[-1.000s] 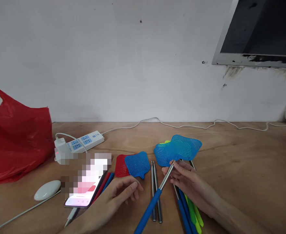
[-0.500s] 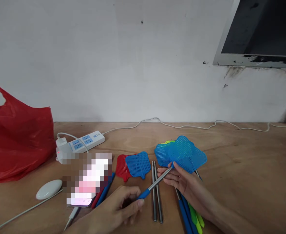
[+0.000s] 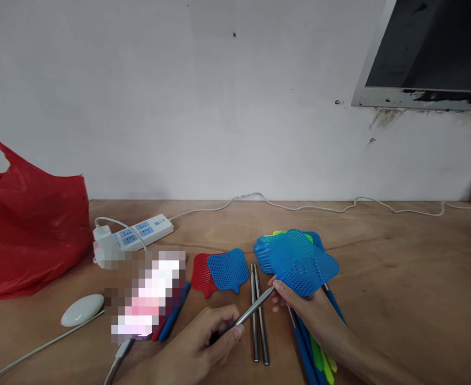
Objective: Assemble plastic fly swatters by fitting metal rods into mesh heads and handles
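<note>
leftmost, a red plastic bag sits on the tabletop, then a white power strip, a white oval device and a blurred phone. next, loose red and blue swatter heads lie flat beside two bare metal rods. the left hand closes around the handle end of a blue fly swatter, whose steel shaft slants up to the right. the right hand pinches the shaft just under the mesh head, above a pile of finished swatters.
</note>
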Tool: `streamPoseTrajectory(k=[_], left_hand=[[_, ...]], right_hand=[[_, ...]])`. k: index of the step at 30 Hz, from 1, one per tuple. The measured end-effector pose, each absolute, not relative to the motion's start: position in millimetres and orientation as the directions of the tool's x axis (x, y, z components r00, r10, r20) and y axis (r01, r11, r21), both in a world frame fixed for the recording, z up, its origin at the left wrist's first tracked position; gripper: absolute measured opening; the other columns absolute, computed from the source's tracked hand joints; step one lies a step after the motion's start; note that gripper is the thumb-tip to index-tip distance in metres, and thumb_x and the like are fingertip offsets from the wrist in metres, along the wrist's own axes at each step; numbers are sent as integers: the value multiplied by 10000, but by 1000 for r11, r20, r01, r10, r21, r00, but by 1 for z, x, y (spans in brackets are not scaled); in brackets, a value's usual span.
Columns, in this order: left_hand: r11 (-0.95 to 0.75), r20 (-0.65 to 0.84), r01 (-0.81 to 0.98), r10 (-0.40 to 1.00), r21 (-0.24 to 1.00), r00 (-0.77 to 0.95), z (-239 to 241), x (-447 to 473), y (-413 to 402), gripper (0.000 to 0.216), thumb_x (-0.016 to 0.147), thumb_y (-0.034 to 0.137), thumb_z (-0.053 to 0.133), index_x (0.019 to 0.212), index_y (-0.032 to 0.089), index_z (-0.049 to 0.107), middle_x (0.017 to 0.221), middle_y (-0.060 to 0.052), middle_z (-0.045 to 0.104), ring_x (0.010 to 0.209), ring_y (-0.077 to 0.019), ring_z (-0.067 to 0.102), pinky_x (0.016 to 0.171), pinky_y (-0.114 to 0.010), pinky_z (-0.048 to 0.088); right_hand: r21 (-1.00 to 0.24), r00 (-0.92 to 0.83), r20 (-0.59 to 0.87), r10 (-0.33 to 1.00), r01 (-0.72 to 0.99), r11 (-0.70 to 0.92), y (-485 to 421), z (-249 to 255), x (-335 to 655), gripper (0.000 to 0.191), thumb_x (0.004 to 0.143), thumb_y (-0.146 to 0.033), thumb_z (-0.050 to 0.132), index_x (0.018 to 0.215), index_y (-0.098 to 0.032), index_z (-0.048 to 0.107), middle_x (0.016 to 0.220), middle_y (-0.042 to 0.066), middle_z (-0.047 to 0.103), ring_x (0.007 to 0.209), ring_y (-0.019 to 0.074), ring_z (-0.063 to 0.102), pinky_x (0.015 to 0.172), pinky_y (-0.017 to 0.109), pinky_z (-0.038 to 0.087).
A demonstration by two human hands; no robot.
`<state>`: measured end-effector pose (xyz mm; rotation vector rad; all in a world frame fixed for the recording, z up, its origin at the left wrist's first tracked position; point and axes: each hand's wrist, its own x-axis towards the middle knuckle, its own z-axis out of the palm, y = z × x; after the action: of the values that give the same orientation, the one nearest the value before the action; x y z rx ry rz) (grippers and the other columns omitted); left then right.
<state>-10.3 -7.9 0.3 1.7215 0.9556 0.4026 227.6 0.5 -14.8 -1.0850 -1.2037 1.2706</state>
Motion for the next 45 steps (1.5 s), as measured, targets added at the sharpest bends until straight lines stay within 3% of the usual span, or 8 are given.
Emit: streamPoseTrajectory(k=[5, 10, 18, 26, 29, 33, 45], left_hand=[[-64, -181, 350, 761, 934, 623, 2, -7, -8, 505, 931, 696, 447, 758, 222, 442, 622, 74, 387, 553, -112, 381, 534, -241, 317], [-59, -199, 351, 732, 934, 652, 4, -9, -9, 481, 969, 641, 434, 734, 221, 428, 591, 74, 404, 523, -108, 370, 519, -242, 307], [-122, -160, 373, 750, 920, 641, 4, -10, -9, 463, 993, 604, 417, 742, 217, 460, 635, 59, 423, 582, -124, 394, 569, -244, 336], [-196, -133, 417, 757, 888, 639, -2, -10, -9, 456, 1006, 592, 387, 758, 217, 465, 682, 44, 431, 629, -135, 402, 583, -244, 338], [-202, -143, 421, 741, 884, 656, 0, -9, -9, 459, 1011, 587, 381, 748, 217, 451, 677, 39, 447, 633, -137, 411, 584, -245, 337], [-189, -155, 437, 754, 879, 638, 4, -10, -8, 488, 1006, 602, 377, 712, 216, 429, 667, 36, 448, 640, -141, 427, 612, -254, 348], [-139, -190, 431, 749, 892, 634, 3, -17, -4, 525, 977, 663, 378, 802, 198, 545, 651, 56, 421, 608, -128, 400, 579, -245, 334]], right_hand=[[-997, -97, 64, 993, 27, 67, -3, -4, 227, 337, 737, -590, 759, 792, -262, 703, 719, 37, 713, 682, 237, 671, 736, 380, 559], [-991, -165, 97, 981, 73, 110, -9, 4, 227, 336, 804, -596, 683, 742, -269, 639, 656, 12, 673, 668, 221, 656, 748, 367, 536], [-987, -149, 145, 978, 52, 154, -9, 0, 227, 303, 852, -558, 655, 773, -266, 644, 653, 9, 683, 675, 218, 670, 766, 367, 547], [-998, -175, 61, 983, -23, 58, -8, -6, 223, 335, 771, -589, 728, 832, -262, 687, 683, 14, 711, 637, 214, 694, 668, 350, 591], [-997, -128, 81, 988, 0, 82, -8, -4, 224, 366, 766, -619, 717, 807, -259, 671, 623, 12, 686, 606, 218, 680, 676, 369, 585], [-988, 65, 157, 985, 6, 157, 3, -2, 236, 412, 746, -669, 713, 806, -264, 668, 594, 18, 649, 596, 223, 650, 710, 390, 562], [-969, 128, 93, 987, -216, 119, 6, -2, 238, 328, 688, -510, 836, 786, -211, 744, 659, 33, 691, 606, 208, 648, 575, 329, 545]])
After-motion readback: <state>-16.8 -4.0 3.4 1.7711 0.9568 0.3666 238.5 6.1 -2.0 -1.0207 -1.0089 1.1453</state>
